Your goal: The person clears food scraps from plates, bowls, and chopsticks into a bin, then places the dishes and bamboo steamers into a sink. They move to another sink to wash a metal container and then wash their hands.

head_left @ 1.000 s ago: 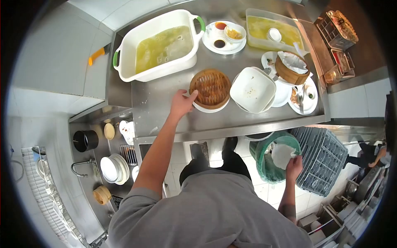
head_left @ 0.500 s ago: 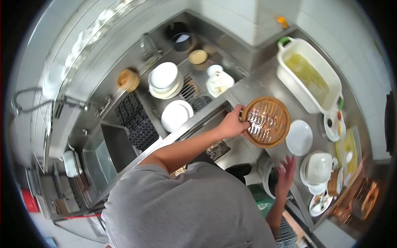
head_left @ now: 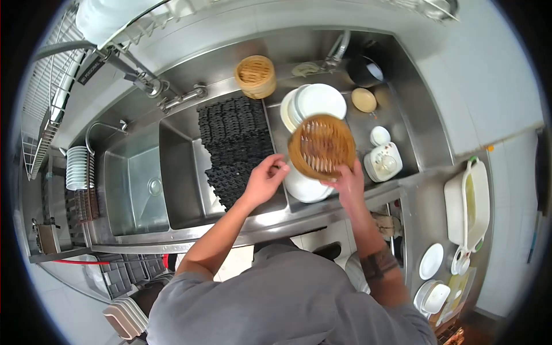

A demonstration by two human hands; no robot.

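A round slatted bamboo steamer basket (head_left: pixel 323 145) is tilted over the sink, above the stacked white plates (head_left: pixel 321 102). My right hand (head_left: pixel 349 183) grips its lower right rim. To the left, my left hand (head_left: pixel 268 179) is off the steamer, its fingers loosely curled and nothing visible in them. Below the steamer, another white plate (head_left: pixel 307 188) is partly hidden by it. Close to my left hand, a black studded mat (head_left: pixel 236 138) covers part of the middle basin.
A small bamboo steamer (head_left: pixel 255 77) stands on the sink's back ledge. To the right are a tan bowl (head_left: pixel 364 100), a white square dish (head_left: pixel 383 162) and a black pot (head_left: pixel 363 70). On the side counter stands a white tub (head_left: pixel 460 207) near more dishes (head_left: pixel 431 296).
My view has swung left to face the sink. The bamboo steamer has moved from over the side counter to over the sink, passing from my left hand to my right.
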